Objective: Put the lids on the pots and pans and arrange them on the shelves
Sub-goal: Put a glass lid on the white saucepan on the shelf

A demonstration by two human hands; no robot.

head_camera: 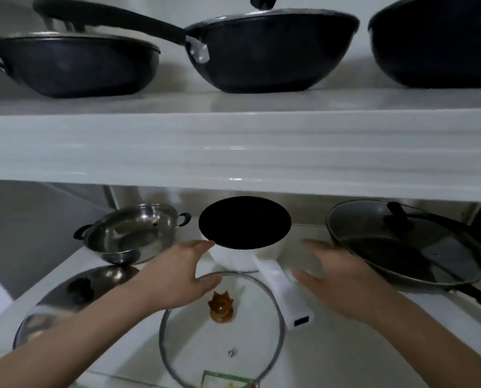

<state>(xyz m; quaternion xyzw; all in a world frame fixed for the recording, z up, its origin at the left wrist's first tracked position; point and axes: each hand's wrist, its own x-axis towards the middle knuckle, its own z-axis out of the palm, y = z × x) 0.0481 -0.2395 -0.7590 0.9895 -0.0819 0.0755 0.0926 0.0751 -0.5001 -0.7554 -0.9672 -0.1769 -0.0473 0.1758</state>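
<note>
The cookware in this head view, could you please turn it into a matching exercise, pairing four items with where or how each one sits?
Items:
1. steel pot
2. white saucepan
3. glass lid with amber knob
4. frying pan

States:
A. lying nearest the person, on no pot
B. far left on the lower shelf, uncovered
C. right side, glass lid on it
D. between the two hands

Pairs: 1-B, 2-D, 3-A, 4-C
</note>
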